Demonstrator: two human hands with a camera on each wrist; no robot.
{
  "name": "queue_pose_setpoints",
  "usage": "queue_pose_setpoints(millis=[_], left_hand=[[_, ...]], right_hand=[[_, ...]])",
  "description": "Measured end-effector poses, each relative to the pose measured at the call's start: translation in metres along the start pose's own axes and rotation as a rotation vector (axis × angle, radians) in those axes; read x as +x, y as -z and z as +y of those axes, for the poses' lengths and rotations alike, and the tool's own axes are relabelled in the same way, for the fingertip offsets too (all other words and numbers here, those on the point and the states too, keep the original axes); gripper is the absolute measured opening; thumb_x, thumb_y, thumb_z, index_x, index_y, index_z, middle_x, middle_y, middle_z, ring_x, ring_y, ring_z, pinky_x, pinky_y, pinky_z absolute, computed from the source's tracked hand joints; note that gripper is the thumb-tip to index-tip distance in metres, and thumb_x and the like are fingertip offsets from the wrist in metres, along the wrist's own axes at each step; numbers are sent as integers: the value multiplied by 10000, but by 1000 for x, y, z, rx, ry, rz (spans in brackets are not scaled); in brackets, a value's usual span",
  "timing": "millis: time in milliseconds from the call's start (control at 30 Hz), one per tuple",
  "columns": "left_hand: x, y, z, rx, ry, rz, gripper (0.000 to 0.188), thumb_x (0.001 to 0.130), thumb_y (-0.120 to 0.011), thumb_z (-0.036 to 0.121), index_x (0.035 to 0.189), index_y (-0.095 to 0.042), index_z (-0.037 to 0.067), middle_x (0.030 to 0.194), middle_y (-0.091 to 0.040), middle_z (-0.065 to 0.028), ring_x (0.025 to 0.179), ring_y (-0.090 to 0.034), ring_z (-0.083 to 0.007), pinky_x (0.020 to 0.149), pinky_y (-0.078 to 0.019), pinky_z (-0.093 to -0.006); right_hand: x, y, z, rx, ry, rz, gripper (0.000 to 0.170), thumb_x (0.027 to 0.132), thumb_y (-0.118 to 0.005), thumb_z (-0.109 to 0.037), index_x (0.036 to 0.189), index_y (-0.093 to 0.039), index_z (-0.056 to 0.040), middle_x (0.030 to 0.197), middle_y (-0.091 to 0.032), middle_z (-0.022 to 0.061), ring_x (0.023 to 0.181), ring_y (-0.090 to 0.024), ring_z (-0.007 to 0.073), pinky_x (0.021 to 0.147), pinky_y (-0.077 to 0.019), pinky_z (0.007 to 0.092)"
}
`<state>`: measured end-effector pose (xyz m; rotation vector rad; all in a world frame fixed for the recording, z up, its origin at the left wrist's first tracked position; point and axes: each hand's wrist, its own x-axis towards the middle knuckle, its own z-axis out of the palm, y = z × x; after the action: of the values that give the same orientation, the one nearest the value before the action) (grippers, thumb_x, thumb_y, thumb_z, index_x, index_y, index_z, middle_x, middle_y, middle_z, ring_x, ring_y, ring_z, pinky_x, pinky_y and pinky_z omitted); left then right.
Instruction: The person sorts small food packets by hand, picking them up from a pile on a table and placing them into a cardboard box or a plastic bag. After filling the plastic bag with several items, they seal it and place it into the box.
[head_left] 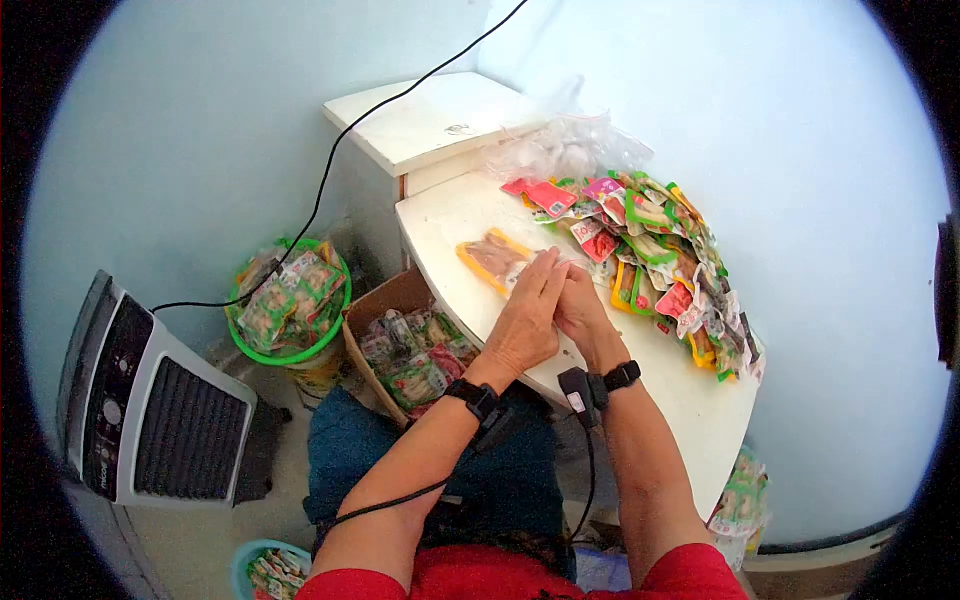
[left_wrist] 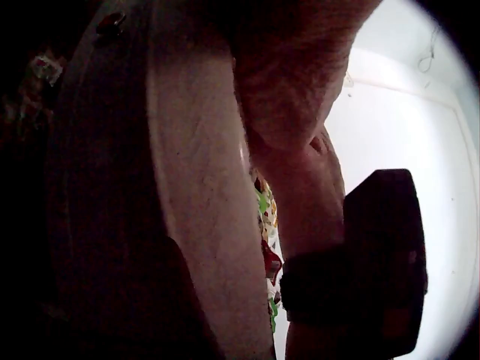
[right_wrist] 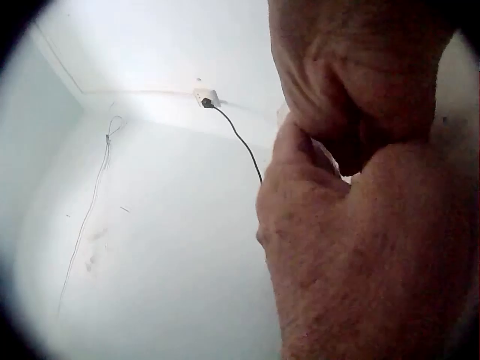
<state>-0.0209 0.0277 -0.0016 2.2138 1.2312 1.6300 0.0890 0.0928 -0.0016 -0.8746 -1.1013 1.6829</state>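
Head view showed your two hands close together over the white table (head_left: 437, 222), touching each other. Your left hand (head_left: 524, 318) had its top fingers (head_left: 541, 274) nearly straight and pressed together, leaning against your right hand (head_left: 581, 310). Your right fingers were mostly tucked away, so you could not tell from the pictures if either hand was pinching anything. In the right wrist view your hands met too, but the fingertips were hidden. The left wrist view was very dark.

The orange-edged packet (head_left: 486, 258) lay flat on the table, with its near end just by your left fingertips. Whether they touched it could not be told. To its right was a big pile of packets (head_left: 655, 250), and behind that lay a clear plastic bag (head_left: 573, 148). By the table's left side stood a cardboard box (head_left: 400, 292) of packets, next to a green tub (head_left: 290, 358) holding more packets.
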Motion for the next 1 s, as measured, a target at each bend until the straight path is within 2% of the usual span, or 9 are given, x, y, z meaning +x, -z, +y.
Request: queue_pose_setpoints(millis=[100,300,333,633,833,1000], left_hand=[[0,2,6,-14,20,-20,657,716,-572,-56,1360,-439,-31,1454,-382,-269,1352,-364,-445,1145,-298,-478],[1,1,4,11,19,-24,628,734,-570,-31,1352,-453,-34,1463,-389,-259,1344,-376,-444,1139,-305,-476],[1,1,6,15,34,-27,665,713,-536,-72,1369,-444,-16,1477,-381,-260,1379,-358,-425,1151,-305,-451],[3,0,5,27,68,-46,622,750,-585,-42,1359,-461,-11,1472,-389,-267,1361,-387,-431,1137,-324,-444],[3,-2,7,92,41,-39,612,745,-540,-75,1351,-481,-6,1468,-396,-267,1360,-388,-433,1134,-327,-450],[1,-4,7,178,38,6,609,747,-458,-118,1345,-489,-7,1408,-469,-256,1348,-416,-410,1136,-323,-457]], right_hand=[[-7,-15,-2,78,26,40,149,959,-543,-59,1072,-613,9,973,-644,87,802,-623,166,677,-544,307],[3,-9,8,126,38,-26,145,945,-572,-84,1038,-638,6,942,-654,75,822,-606,139,703,-532,307],[4,-9,9,115,44,-28,144,944,-573,-84,1035,-639,6,940,-654,74,822,-604,137,703,-531,307],[14,-10,25,-104,188,-38,137,930,-584,-83,1006,-649,11,920,-657,65,823,-588,127,703,-520,311],[19,-10,31,-269,322,-33,133,920,-592,-82,987,-655,13,906,-659,59,824,-578,120,704,-513,313],[21,-10,29,-388,440,-24,130,912,-598,-82,971,-660,16,895,-661,55,825,-569,114,704,-506,315]])
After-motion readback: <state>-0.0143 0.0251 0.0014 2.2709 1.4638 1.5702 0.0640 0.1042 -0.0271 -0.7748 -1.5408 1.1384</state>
